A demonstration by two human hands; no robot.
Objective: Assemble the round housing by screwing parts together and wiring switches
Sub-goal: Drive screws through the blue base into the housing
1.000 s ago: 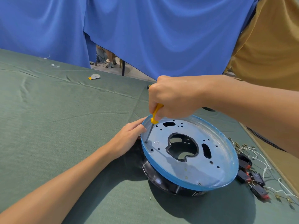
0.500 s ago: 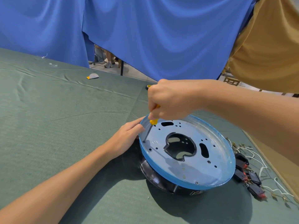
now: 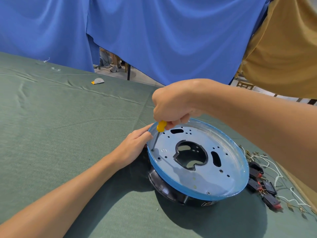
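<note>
The round housing (image 3: 197,184) lies on the green table: a silver perforated plate with a blue rim on a black base. My right hand (image 3: 171,105) grips a yellow-handled screwdriver (image 3: 160,127) from above. Its thin shaft slants down to a hole at the plate's left edge. My left hand (image 3: 135,146) rests against the left rim of the housing, fingers straight and touching it. Black rocker switches (image 3: 264,188) with red ends and white wires (image 3: 277,177) lie on the cloth just right of the housing.
The green table cloth (image 3: 60,134) stretches out to the left and front. A small white and yellow scrap (image 3: 97,81) lies far back. Blue curtains (image 3: 154,35) hang behind the table. The table's right edge (image 3: 298,189) runs close to the switches.
My right hand has shifted a little on the screwdriver, so more of the yellow handle shows below the fingers. The left hand stays on the rim.
</note>
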